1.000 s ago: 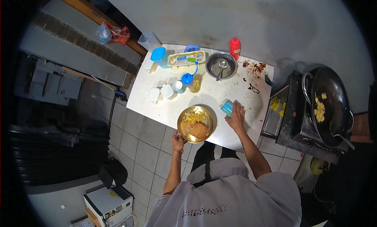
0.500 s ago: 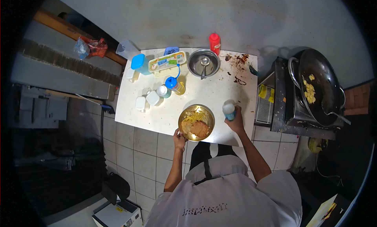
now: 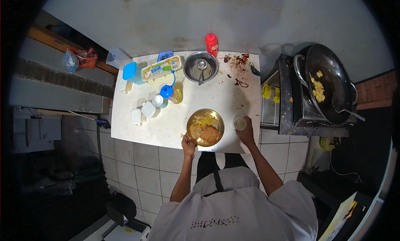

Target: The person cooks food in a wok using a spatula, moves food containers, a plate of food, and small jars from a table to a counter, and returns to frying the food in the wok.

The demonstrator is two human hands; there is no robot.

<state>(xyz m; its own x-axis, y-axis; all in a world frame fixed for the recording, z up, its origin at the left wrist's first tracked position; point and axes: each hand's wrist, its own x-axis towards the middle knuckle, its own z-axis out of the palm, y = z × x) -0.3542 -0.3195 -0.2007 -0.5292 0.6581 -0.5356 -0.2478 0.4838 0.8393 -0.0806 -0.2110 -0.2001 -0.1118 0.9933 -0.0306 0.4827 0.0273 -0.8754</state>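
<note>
My left hand (image 3: 188, 145) is closed on the near-left rim of a round gold-coloured metal plate (image 3: 221, 119), which overlaps the table's front edge. On it lie a browned fried piece (image 3: 209, 134), yellow strips (image 3: 204, 120) and something pale that looks like rice. To the right, my right hand (image 3: 246, 133) wraps round a small clear jar (image 3: 239, 124), seen from its top. What is inside the jar is hard to make out. The plate and jar are apart.
Left on the white table (image 3: 166, 126) stand white-lidded jars (image 3: 149, 109), a blue-capped bottle (image 3: 167, 91) and an egg carton (image 3: 161, 70). Behind are a steel bowl (image 3: 187, 68) with a ladle and a red bottle (image 3: 211, 45). A wok (image 3: 333, 78) sits on the right stove.
The view has shifted, and the table now sits further left in it. The jar has turned in my right hand, from showing its blue side to showing its top. My left hand keeps the plate.
</note>
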